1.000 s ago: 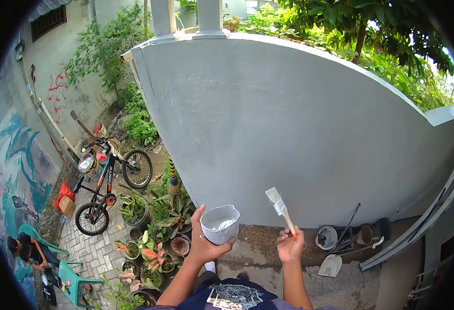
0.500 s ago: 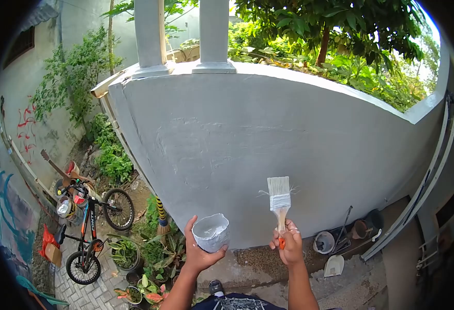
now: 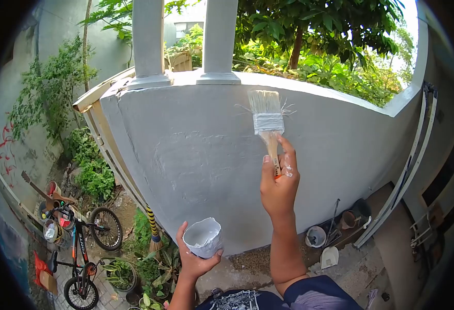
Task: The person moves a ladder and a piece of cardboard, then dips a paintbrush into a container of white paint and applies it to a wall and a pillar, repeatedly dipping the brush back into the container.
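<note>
Raised in front of the grey wall (image 3: 211, 170), my right hand (image 3: 280, 188) grips a wide paintbrush (image 3: 268, 116) by its wooden handle. Its pale bristles point up toward the wall's top edge, and stray bristles stick out at both sides. White paint marks show on the fingers. Lower and to the left, my left hand (image 3: 192, 263) is wrapped round a paint-crusted cup (image 3: 204, 238), tilted so that some light paint shows inside. The wall has a rough, cracked patch in its middle and left part.
Two pillars (image 3: 148, 41) stand on the wall's top. At lower left are a bicycle (image 3: 85, 243), potted plants (image 3: 121, 274) and a striped-handled broom (image 3: 154, 242). Buckets (image 3: 316, 236) and a white dustpan (image 3: 330, 257) sit along the wall's base at right. Leafy trees (image 3: 315, 31) grow behind.
My right hand has lifted the paintbrush up toward the wall's top, arm stretched forward. My left hand with the cup has shifted slightly left and down in view, and the view itself has turned a little.
</note>
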